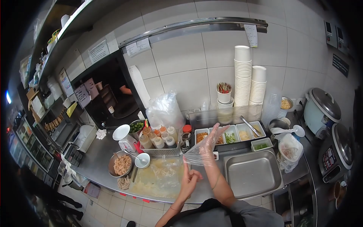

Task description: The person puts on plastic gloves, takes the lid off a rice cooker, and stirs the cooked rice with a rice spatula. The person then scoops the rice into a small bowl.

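My right hand (211, 145) is raised over the counter inside a clear plastic glove (196, 153), its fingers stretched out. The loose cuff of the glove is drawn out to the left. My left hand (190, 179) has its index finger up at the cuff edge, pulling it taut; the other fingers are curled. Below and left of them lies a pale cutting board (155, 181) with a crumpled clear plastic sheet (166, 169) on it. Behind my right hand stand topping trays (230, 138) with chopped greens and other bits.
A bowl of minced filling (122, 165), a small white bowl (142, 160) and sauce bottles (159, 142) stand left. An empty steel tray (252, 174) lies right, with tongs (249, 125) in the toppings behind. Tall cup stacks (242, 79) line the wall; rice cookers (334, 151) stand far right.
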`<state>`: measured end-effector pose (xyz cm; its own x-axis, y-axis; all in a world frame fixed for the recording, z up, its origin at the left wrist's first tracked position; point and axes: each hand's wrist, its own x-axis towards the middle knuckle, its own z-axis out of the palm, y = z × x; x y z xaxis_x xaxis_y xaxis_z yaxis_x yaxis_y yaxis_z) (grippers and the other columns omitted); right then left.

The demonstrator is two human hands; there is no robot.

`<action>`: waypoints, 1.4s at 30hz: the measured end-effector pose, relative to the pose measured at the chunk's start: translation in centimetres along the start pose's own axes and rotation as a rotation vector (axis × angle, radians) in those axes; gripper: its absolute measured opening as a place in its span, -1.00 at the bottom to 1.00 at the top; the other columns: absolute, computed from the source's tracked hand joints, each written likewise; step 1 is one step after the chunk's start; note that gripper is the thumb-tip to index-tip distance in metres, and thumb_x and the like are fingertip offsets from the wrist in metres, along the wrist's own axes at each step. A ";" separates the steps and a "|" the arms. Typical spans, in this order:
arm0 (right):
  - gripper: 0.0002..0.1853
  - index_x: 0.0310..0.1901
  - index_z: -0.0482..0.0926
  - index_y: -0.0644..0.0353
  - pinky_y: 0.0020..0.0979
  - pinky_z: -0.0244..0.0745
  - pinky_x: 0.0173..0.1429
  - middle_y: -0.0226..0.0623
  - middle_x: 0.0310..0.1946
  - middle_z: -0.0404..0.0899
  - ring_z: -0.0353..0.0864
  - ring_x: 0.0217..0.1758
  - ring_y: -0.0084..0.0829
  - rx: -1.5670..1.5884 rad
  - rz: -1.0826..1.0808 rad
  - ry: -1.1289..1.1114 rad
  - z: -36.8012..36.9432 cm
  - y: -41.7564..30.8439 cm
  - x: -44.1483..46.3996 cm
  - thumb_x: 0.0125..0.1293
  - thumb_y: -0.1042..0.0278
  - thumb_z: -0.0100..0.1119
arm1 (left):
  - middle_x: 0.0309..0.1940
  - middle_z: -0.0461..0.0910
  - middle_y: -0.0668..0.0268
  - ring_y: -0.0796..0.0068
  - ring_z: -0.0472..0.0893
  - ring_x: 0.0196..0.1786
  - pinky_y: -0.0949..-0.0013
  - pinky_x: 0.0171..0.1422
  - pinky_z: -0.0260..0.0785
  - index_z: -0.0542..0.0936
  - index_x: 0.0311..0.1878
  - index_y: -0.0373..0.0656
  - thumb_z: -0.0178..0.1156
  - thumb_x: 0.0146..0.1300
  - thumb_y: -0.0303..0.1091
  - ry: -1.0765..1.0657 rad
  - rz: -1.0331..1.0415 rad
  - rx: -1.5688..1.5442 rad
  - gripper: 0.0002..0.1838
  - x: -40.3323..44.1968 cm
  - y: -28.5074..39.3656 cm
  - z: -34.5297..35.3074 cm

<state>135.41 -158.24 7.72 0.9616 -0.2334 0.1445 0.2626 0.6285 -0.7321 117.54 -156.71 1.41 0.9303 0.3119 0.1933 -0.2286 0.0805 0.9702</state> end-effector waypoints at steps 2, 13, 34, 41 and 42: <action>-0.02 0.39 -0.55 0.11 -0.20 -0.45 0.49 -0.15 0.43 -0.69 -0.42 0.51 -0.21 -0.002 0.014 0.017 0.2 0.9 0.2 0.30 -0.34 -0.24 | 0.12 0.38 0.00 0.20 0.37 0.21 0.26 0.26 0.20 -0.12 0.44 -0.15 -0.16 0.23 -0.62 0.063 0.205 0.043 -0.29 -0.6 -0.4 1.8; -0.15 0.38 -0.56 0.14 -0.29 -0.61 0.49 -0.21 0.45 -0.61 -0.52 0.52 -0.31 0.086 -0.139 -0.258 1.6 -0.7 -3.0 0.40 -0.19 -0.35 | 0.45 -0.34 -0.04 0.11 -0.29 0.50 0.20 0.49 -0.42 -0.25 0.38 -0.48 -0.14 0.30 -0.20 0.237 0.621 0.388 -0.21 1.9 -0.4 3.0; -0.36 0.41 -0.33 0.18 -0.23 -0.37 0.50 -0.01 0.44 -0.37 -0.33 0.51 -0.17 -0.268 -0.173 -0.512 -3.8 0.0 -6.5 0.46 0.10 -0.37 | 0.19 0.29 0.00 0.21 0.32 0.25 0.20 0.37 0.08 0.12 0.31 -0.36 -0.06 0.34 -0.40 0.359 0.721 0.054 -0.49 2.2 5.9 3.8; -0.37 0.41 -0.30 0.18 -0.23 -0.34 0.50 0.00 0.43 -0.34 -0.31 0.51 -0.15 -0.445 -0.192 -0.759 -7.3 -2.0 -9.1 0.46 0.12 -0.37 | 0.18 0.34 0.01 0.20 0.33 0.25 0.22 0.36 0.09 0.24 0.24 -0.36 -0.16 0.38 -0.34 0.379 0.617 0.032 -0.57 1.2 2.9 4.0; -0.37 0.41 -0.30 0.18 -0.23 -0.33 0.50 0.01 0.43 -0.34 -0.30 0.51 -0.15 -0.465 -0.194 -0.779 -7.7 -2.1 -9.3 0.46 0.12 -0.37 | 0.17 0.35 0.01 0.18 0.34 0.24 0.22 0.35 0.10 0.28 0.22 -0.37 -0.18 0.38 -0.33 0.381 0.558 0.000 -0.58 1.4 2.9 3.7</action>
<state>125.28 -163.08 2.82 0.7311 0.3668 0.5753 0.5278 0.2302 -0.8176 119.26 -159.49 5.05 0.5061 0.6190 0.6006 -0.6454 -0.1900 0.7398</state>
